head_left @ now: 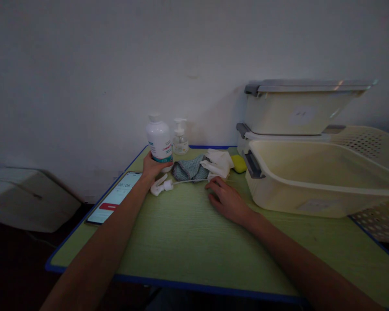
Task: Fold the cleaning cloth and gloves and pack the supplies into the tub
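Observation:
My left hand (153,167) is wrapped round the lower part of a large white bottle (158,138) with a white cap and a printed label. In front of it lies a white pump head (162,185), its thin tube pointing right. My right hand (225,198) lies low over the table, fingers apart and slightly bent, near the tube's far end; whether it touches the tube I cannot tell. Between the hands are a crumpled grey-blue cloth (189,169) and a crumpled white tissue or cloth (218,162). A yellow object (238,164) sits just right of these.
Behind the cloth stands a small clear pump bottle (180,142). A phone (113,201) showing a timer lies at the green table's (181,242) left edge. To the right are an open cream bin (298,198), a lidded box (285,110) and a perforated basket (372,140).

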